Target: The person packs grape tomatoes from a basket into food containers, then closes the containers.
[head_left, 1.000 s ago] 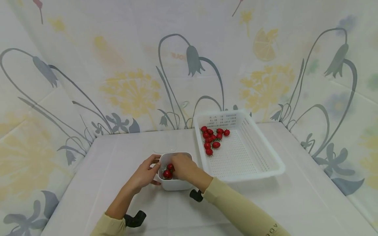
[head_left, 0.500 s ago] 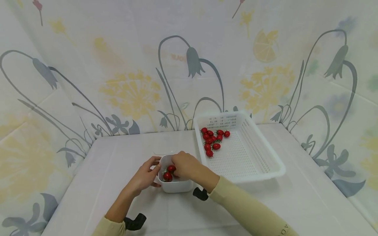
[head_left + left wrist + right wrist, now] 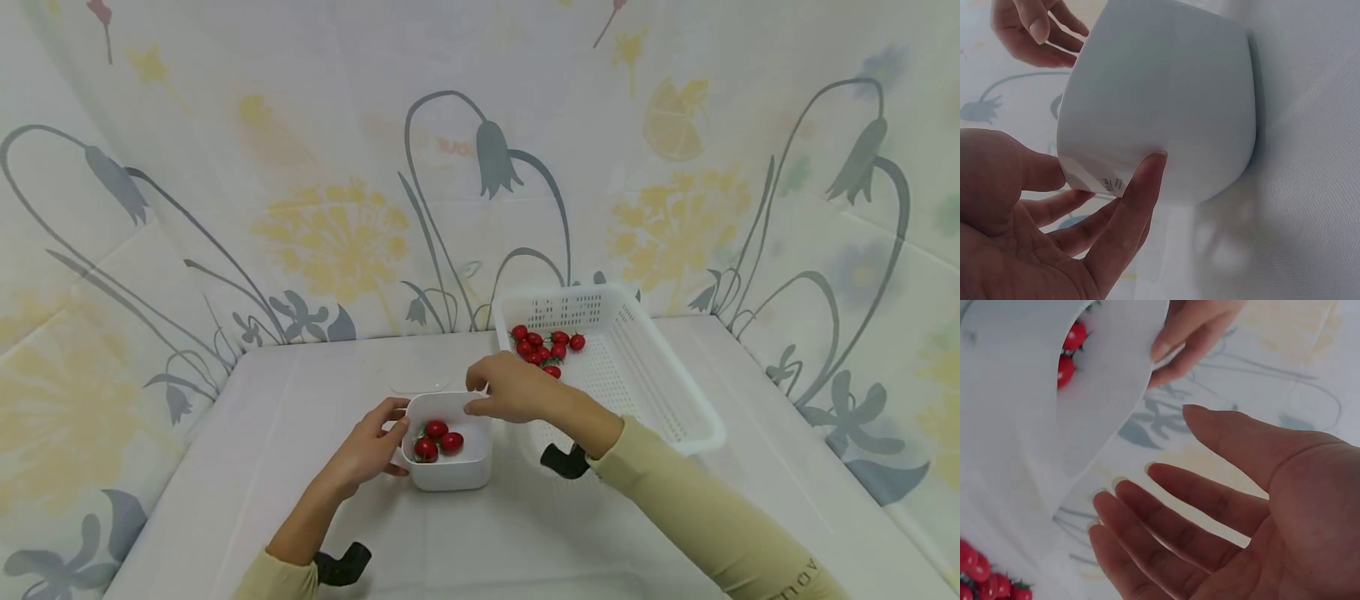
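My left hand (image 3: 369, 442) holds a white square container (image 3: 450, 477) at its left side. In the left wrist view, fingers spread against the outer wall of the container (image 3: 1166, 106), with the left hand (image 3: 1054, 231) partly curled around it. Inside lie three red cherry tomatoes (image 3: 452, 442) with green stems. Over the container's right rim hovers my right hand (image 3: 517, 388), fingers relaxed and apart. The right wrist view shows this right hand (image 3: 1222, 512) palm up to the camera, holding nothing.
A white perforated basket (image 3: 675, 392) stands behind and to the right, with several cherry tomatoes (image 3: 558, 351) gathered on its left side. A clear, faint round-edged thing (image 3: 420, 388) lies behind the container. Floral cloth (image 3: 330, 242) hangs behind the white table.
My right hand has let go of a tomato inside the container, lifted out and moved right toward the basket. A third tomato now shows in the container. My left hand keeps its place.
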`<state>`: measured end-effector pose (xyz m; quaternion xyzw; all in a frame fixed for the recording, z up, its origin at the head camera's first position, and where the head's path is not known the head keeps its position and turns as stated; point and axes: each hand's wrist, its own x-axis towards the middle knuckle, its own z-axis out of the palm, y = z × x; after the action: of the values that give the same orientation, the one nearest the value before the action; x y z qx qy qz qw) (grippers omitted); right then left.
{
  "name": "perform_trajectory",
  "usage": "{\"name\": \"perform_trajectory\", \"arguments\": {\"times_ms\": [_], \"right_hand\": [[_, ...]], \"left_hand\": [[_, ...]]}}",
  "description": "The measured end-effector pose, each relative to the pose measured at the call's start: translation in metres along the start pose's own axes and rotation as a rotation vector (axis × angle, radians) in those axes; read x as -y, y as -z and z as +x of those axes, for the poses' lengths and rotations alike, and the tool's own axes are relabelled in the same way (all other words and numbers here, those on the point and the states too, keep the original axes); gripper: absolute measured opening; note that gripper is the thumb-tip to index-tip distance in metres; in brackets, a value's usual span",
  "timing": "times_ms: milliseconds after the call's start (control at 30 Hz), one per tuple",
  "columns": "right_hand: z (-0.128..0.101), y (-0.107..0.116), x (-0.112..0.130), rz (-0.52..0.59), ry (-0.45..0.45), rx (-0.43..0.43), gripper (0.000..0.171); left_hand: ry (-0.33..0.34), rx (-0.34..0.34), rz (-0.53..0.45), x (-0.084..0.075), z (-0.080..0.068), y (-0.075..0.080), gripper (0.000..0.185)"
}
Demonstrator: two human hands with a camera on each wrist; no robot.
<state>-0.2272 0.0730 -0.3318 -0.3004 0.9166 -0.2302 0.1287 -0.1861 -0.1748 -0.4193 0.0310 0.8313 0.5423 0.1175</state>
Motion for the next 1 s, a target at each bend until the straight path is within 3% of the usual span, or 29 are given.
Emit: {"name": "perform_trajectory", "arguments": {"times_ms": [433, 667, 1000], "right_hand": [[-0.005, 0.033, -0.054, 0.041, 0.019, -0.074, 0.033], [-0.002, 0.036, -0.086, 0.101, 0.041, -0.078, 0.035], [0.002, 0.039, -0.112, 0.119, 0.024, -0.056, 0.034]], "left_hand": [[-0.003, -0.002, 0.001, -0.003, 0.001, -0.001, 0.037], [0.004, -0.009, 0.003, -0.001, 0.001, -0.001, 0.036], [0.008, -0.023, 0.015, 0.000, -0.001, 0.000, 0.036]]}}
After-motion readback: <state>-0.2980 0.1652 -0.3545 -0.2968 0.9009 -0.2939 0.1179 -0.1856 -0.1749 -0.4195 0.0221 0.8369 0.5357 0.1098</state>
